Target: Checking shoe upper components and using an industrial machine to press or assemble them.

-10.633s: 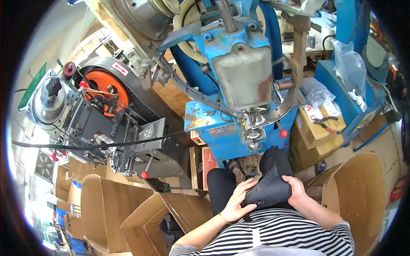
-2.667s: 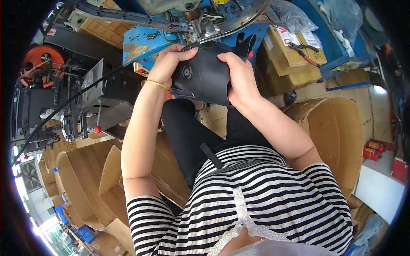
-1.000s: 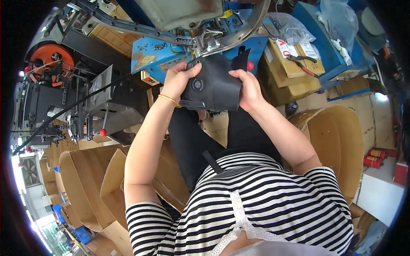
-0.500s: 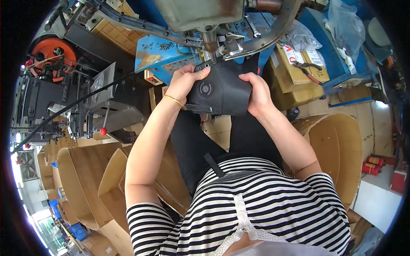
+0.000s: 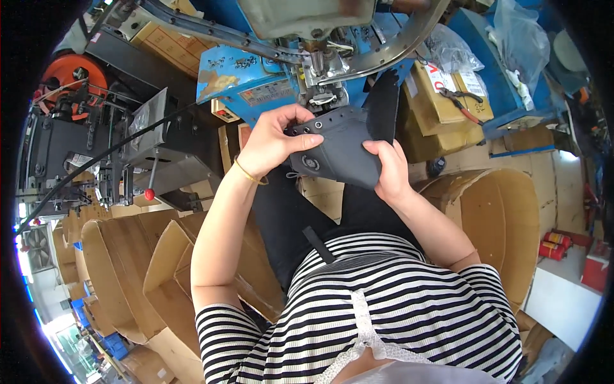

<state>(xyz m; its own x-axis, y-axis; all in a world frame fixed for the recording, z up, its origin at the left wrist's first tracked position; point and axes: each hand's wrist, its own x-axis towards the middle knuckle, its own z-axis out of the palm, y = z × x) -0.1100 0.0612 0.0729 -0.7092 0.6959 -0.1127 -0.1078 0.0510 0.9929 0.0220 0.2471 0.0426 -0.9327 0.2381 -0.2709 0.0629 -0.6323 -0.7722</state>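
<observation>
A black leather-like shoe upper is held between both hands, below and apart from the head of a riveting or eyelet machine. Shiny metal eyelets line part of its upper edge, followed by dark bare holes. A round emblem marks its left side. My left hand pinches the left end, thumb on the front face and fingers behind. With the thumb on top, my right hand grips the right side. A black flap of the upper rises toward the machine's blue table.
A curved metal rail sweeps around the machine. Pliers lie on a cardboard box at right. To the left stands another machine with a red-knobbed lever. Large open cartons flank my legs.
The shoe upper has come away from the machine's tip, toward me, and tilted. Its eyelet edge now shows more fully. Both hands moved down with it, still gripping.
</observation>
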